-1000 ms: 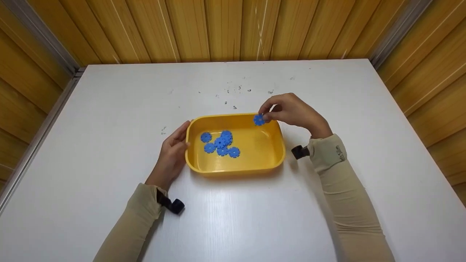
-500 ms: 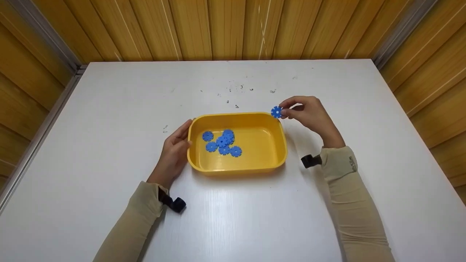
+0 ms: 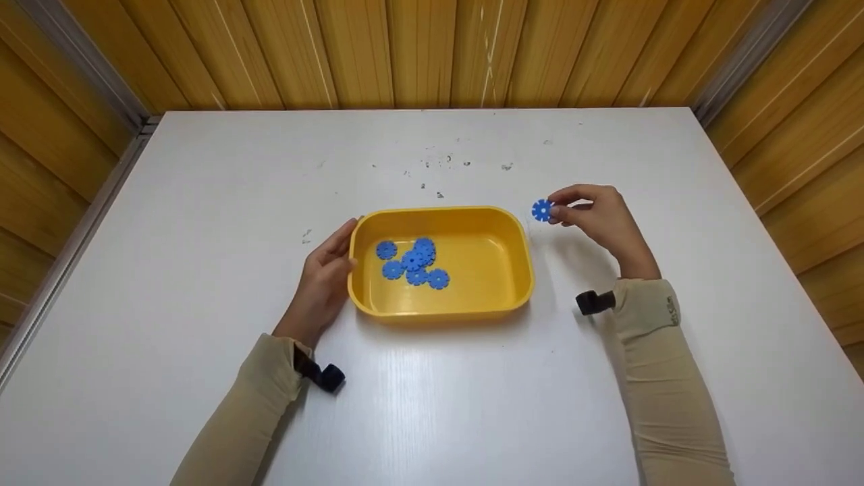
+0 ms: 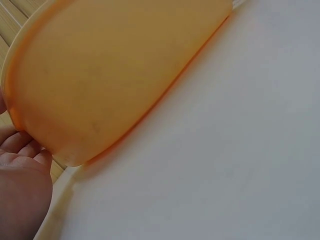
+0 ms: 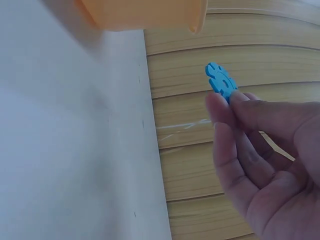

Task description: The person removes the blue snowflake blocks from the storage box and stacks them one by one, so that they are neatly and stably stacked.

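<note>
A yellow plastic tub [image 3: 479,280] stands on the white table, with several blue notched toy discs [image 3: 438,279] lying flat and overlapping in its left half. My left hand [image 3: 322,283] grips the tub's left end, thumb at the rim and fingers along the outside; the left wrist view shows its fingers [image 4: 25,144] against the tub's outer wall. Beyond the tub's right end, my right hand [image 3: 597,212] pinches one blue notched disc [image 3: 542,210] by its edge between thumb and fingertips. In the right wrist view this disc [image 5: 220,80] is held up above the table.
The white table [image 3: 432,398] has small dark marks [image 3: 440,195] behind the tub. Yellow wood-look panels [image 3: 418,54] rise at its back edge and along both sides. A dark wrist camera [image 3: 594,302] sits on each sleeve.
My right hand has carried the pinched disc from over the tub's back right corner out past its right end. My left hand stays at the tub's left end.
</note>
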The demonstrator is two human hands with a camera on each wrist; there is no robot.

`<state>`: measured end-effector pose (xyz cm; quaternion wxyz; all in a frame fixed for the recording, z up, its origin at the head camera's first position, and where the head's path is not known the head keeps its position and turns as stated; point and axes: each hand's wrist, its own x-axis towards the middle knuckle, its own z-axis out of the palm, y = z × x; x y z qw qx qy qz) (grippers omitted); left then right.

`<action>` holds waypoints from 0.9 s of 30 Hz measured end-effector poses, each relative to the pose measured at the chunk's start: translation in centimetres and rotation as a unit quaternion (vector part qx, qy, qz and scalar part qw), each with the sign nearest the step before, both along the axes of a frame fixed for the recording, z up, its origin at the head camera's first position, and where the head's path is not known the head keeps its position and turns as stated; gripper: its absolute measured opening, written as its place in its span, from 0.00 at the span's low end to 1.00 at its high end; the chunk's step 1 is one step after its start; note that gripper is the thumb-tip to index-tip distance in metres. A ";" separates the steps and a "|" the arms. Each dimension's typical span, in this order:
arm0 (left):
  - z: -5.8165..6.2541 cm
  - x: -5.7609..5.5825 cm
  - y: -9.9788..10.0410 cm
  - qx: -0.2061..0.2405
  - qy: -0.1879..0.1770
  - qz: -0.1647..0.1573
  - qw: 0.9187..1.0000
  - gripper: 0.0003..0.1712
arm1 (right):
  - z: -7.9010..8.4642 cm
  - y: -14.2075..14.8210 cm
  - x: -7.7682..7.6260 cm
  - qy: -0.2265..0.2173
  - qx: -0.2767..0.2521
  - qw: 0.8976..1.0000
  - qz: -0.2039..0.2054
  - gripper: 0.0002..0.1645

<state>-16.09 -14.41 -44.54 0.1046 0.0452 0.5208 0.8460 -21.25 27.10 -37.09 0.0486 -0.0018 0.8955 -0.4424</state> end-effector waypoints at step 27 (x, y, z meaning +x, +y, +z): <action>-0.2 -0.1 0.0 -0.012 0.009 -0.002 1.000 0.41 | -2.7 2.2 -0.9 -0.103 0.032 0.994 0.017 0.20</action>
